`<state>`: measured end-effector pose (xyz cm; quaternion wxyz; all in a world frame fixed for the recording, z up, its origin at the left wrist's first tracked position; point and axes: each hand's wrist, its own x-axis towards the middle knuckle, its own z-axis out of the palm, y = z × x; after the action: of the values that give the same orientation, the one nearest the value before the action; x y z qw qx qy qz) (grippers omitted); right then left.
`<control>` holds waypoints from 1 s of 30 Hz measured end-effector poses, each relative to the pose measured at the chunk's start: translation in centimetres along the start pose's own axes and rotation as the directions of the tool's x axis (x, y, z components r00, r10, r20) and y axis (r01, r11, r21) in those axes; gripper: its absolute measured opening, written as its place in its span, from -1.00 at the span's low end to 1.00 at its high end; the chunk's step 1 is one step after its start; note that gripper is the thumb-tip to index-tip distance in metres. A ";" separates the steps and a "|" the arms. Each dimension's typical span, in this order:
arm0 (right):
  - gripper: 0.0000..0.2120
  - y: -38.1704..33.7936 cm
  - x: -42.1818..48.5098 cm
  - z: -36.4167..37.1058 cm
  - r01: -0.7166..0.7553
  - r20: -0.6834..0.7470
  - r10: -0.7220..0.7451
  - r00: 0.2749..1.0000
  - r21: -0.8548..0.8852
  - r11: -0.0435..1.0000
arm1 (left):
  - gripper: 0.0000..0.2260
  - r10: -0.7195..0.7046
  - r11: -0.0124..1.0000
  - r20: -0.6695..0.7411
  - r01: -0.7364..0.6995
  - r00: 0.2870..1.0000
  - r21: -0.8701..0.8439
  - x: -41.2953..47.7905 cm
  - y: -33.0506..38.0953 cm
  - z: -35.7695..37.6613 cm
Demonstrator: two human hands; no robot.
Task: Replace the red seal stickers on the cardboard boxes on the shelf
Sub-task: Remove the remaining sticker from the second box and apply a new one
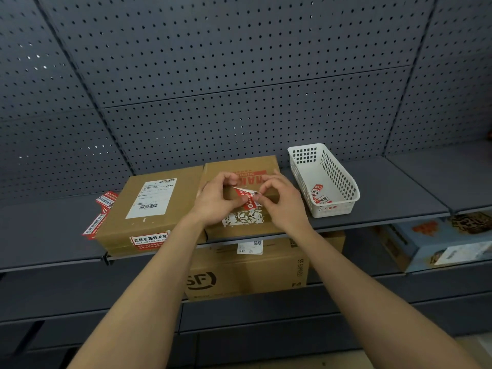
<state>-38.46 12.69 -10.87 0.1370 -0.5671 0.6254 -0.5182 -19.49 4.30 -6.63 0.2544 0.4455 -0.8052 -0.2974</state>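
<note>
Left hand [216, 201] and right hand [282, 205] pinch a red sticker [246, 196] near the box [241, 164]'s front edge.

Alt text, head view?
The left hand and right hand pinch a red seal sticker over the right cardboard box on a grey shelf. The left box lies beside it; a white basket holding stickers stands right.

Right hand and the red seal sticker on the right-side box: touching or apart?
Touching. Head view: the right hand pinches the lifted end of the red seal sticker between thumb and forefinger, above the cardboard box.
</note>
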 end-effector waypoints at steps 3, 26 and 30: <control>-0.85 0.2 -0.5 0.2 0.069 -0.022 -0.069 0.997 -0.010 0.998 | -0.79 0.012 0.996 -0.008 -0.011 1.000 0.091 0.0 0.1 0.0; -0.83 1.5 -1.7 -0.1 0.189 -0.083 -0.191 0.978 -0.029 0.982 | -0.77 -0.026 0.999 0.142 0.032 0.990 -0.038 0.9 -1.2 -0.6; -0.83 1.8 -1.6 -0.5 0.208 -0.054 -0.210 0.976 -0.040 0.977 | -0.77 -0.014 0.999 0.159 0.018 0.987 -0.029 0.7 -1.0 -0.8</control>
<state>-39.37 13.98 -12.70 0.0538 -0.6166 0.5747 -0.5354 -18.73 3.09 -6.69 0.1938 0.4230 -0.8148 -0.3459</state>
